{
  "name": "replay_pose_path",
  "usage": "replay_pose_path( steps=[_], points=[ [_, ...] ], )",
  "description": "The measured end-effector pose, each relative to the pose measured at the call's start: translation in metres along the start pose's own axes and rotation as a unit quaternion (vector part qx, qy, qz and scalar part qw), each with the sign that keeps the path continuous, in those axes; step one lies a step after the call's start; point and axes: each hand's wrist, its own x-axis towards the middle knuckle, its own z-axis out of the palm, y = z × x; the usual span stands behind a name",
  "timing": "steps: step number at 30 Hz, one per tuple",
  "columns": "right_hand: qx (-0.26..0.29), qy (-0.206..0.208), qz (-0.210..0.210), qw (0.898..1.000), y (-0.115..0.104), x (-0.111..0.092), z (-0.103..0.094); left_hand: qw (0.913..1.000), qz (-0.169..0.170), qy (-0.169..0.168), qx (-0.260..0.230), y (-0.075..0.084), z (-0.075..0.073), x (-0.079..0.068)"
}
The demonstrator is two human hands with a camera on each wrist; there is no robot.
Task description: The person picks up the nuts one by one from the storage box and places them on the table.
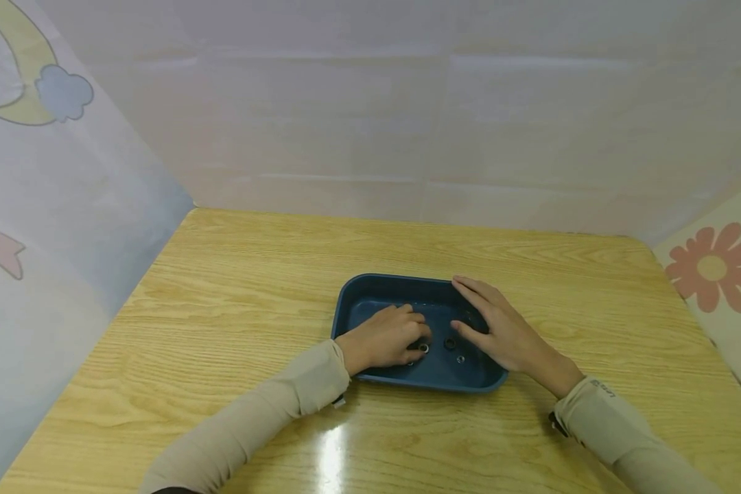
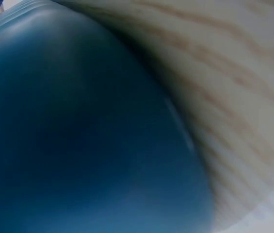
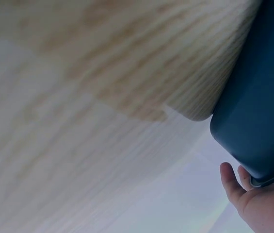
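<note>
In the middle of the wooden table (image 1: 234,295): the blue tray (image 1: 440,370) sits flat, its longer side towards you, so both your hands can reach inside.
Tray wall: it stands well above the small parts, probably useful so that they do not roll away.
Dark ring (image 1: 450,343): it lies on the tray floor, between your hands, with a small ring (image 1: 460,359) near it.
Pale ring (image 1: 426,349): it is just at your left thumb and fingertips.
Left hand (image 1: 390,336): fingers bent down into the tray; whether they pinch the pale ring, I cannot tell.
Right hand (image 1: 500,336): it grasps nothing; fingers lie extended along the tray's rim, thumb inside, perhaps for keeping the tray steady.
</note>
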Motion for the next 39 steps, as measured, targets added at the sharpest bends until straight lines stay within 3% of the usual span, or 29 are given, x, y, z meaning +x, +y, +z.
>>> replay_pose_path(
  steps=[6,14,29,39],
  points=[
    [0.0,0.005,-0.002,1.0,0.0,0.0,0.0,0.9994,0.007,0.031,-0.014,-0.001,0.001,0.0],
    [0.0,0.007,-0.004,1.0,0.0,0.0,0.0,0.9986,0.01,0.038,-0.035,-0.002,0.0,0.001],
    [0.001,0.016,-0.016,1.0,0.002,-0.002,0.0,0.9974,0.004,0.067,-0.027,-0.006,-0.006,-0.004],
    [-0.009,0.012,-0.017,1.0,0.001,-0.002,0.0,0.9936,-0.013,0.111,-0.012,-0.012,-0.015,-0.011]
  ],
)
